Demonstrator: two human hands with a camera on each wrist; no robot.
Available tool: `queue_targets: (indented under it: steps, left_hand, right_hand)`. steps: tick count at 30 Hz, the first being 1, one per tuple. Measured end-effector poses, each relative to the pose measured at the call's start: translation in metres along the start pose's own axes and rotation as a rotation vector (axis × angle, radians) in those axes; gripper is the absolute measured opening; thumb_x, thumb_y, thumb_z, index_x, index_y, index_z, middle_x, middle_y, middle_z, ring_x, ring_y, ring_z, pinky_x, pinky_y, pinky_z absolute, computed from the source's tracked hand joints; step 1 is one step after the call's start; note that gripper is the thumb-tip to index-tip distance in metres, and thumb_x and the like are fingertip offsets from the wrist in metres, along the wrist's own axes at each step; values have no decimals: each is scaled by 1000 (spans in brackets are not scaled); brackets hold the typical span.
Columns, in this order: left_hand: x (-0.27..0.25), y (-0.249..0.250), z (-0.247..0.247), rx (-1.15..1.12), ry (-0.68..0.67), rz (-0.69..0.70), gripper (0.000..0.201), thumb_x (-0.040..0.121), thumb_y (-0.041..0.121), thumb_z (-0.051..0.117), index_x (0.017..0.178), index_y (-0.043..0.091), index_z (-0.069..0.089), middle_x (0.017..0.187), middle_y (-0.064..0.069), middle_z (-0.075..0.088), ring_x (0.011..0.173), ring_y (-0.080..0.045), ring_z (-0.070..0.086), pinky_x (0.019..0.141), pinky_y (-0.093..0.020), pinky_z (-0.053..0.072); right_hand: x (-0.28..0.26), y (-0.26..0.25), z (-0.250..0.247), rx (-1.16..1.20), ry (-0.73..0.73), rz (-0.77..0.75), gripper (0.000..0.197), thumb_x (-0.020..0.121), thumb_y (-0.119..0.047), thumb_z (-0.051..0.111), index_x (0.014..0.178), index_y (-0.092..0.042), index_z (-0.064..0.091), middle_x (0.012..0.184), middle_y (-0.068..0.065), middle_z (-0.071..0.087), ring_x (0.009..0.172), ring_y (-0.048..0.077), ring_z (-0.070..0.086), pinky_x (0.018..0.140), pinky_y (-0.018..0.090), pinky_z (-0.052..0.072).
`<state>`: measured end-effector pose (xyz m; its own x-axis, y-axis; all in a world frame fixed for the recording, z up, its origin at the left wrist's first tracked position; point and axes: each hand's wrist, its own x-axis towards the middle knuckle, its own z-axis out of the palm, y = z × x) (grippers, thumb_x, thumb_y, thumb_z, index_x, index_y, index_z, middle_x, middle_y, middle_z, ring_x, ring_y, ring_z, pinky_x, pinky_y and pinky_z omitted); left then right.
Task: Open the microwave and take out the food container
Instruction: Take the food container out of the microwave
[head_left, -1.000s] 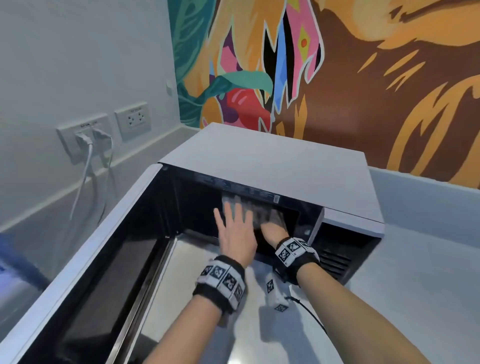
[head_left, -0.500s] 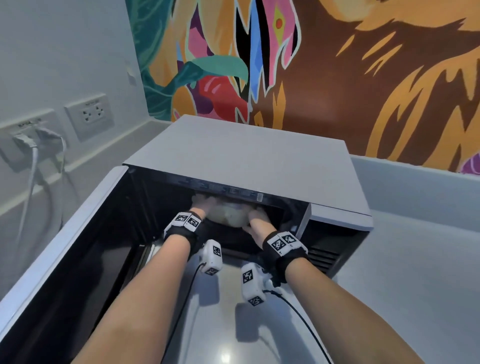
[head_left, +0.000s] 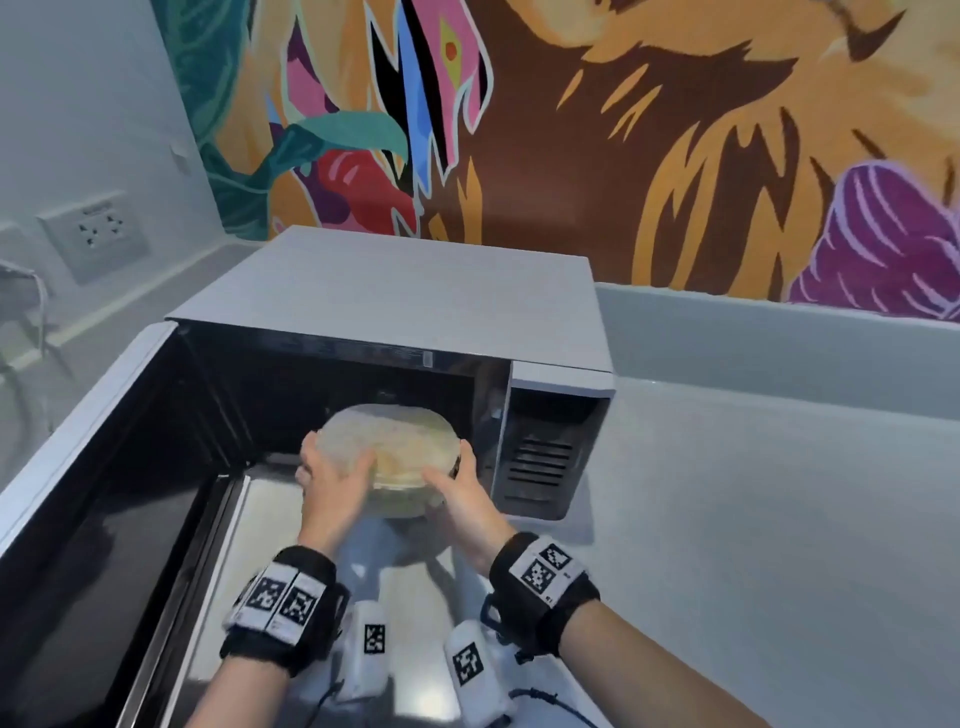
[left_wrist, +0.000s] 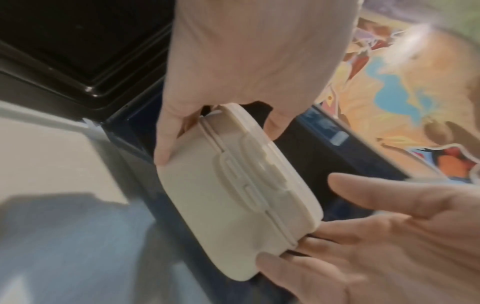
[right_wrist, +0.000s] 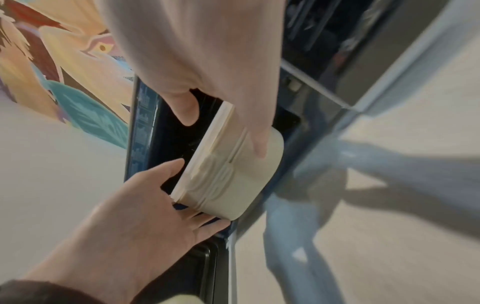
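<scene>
The grey microwave (head_left: 395, 291) stands open, its dark door (head_left: 104, 467) swung out to the left. A round-cornered cream food container (head_left: 389, 447) with a clip-on lid is held level at the mouth of the cavity. My left hand (head_left: 332, 480) grips its left side and my right hand (head_left: 462, 488) grips its right side. In the left wrist view the thumb and fingers straddle the container (left_wrist: 233, 195). The right wrist view shows the same hold on the container (right_wrist: 228, 174) from the other side. The inside of the cavity behind it is dark.
The microwave's vented right panel (head_left: 545, 457) is close to my right hand. A grey countertop (head_left: 753, 519) stretches to the right. Wall sockets (head_left: 98, 234) with a plugged cable are on the left wall. A painted mural wall (head_left: 675, 156) rises behind.
A second ago my left hand was reaching in open; then both hands took hold of the container inside. It has since been drawn out to the cavity mouth, toward me.
</scene>
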<state>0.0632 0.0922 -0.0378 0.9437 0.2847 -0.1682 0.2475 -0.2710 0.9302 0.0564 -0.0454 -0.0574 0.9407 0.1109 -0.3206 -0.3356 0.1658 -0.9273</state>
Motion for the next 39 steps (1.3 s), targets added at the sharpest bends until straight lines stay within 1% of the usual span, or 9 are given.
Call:
queue_targets:
  steps: [5,9,13,15,19,23,25,29,39]
  left_hand:
    - [-88,-32,39,24,-108,-48,82,90,30,56,151,19,2,154,-18,12,139,-37,25,113,-48,27]
    - [-136,-48,97,36,-242,-43,83,85,29,62,147,31,7,152,-15,18,132,-38,37,111,-52,37]
    - [-171,-41,158,29,-406,-14,82,87,22,60,149,18,6,148,-15,20,134,-32,35,112,-42,34]
    - [-181,-32,187,22,-488,9,81,88,21,59,149,16,7,147,-16,22,135,-31,33,113,-39,33]
    - [-176,-10,236,-4,-648,28,79,90,21,54,151,15,4,147,-12,23,136,-29,35,115,-38,32]
    - [-149,2,267,9,-723,56,60,90,26,52,142,21,21,140,-13,44,132,-34,45,110,-39,41]
    - [-138,10,273,-9,-753,35,63,95,18,47,147,9,12,139,-5,44,135,-31,41,107,-29,38]
    - [-113,19,280,0,-750,-10,79,97,20,44,151,8,-13,155,-15,31,141,-30,33,114,-36,33]
    - [-98,11,280,144,-797,116,86,94,33,47,151,11,-14,158,-14,23,145,-27,26,120,-40,24]
  right_hand:
    - [-83,42,-53,57,17,28,60,92,-19,51,142,-32,19,139,5,45,123,19,48,96,30,47]
    - [-146,55,-110,64,104,22,43,95,-9,44,131,-27,28,126,4,52,97,7,57,57,14,55]
    - [-177,58,-174,67,305,15,50,97,-14,44,132,-38,20,130,4,46,95,5,53,83,32,51]
    - [-184,53,-204,63,400,0,47,97,-13,44,129,-39,22,131,6,44,98,12,52,85,36,48]
    - [-178,33,-252,143,545,-12,61,97,-8,41,146,-30,12,134,9,41,110,24,46,94,45,44]
    - [-151,10,-289,201,584,34,63,97,-6,39,149,-26,8,149,14,30,133,34,35,105,53,38]
    - [-135,4,-300,219,580,56,65,97,-4,37,150,-26,5,154,15,23,139,35,29,108,54,36]
    - [-107,-3,-304,168,569,82,70,95,0,36,149,-30,5,155,12,21,139,34,28,109,54,37]
    - [-98,-1,-301,180,606,80,71,95,-2,40,150,-26,3,154,14,23,138,32,30,107,50,39]
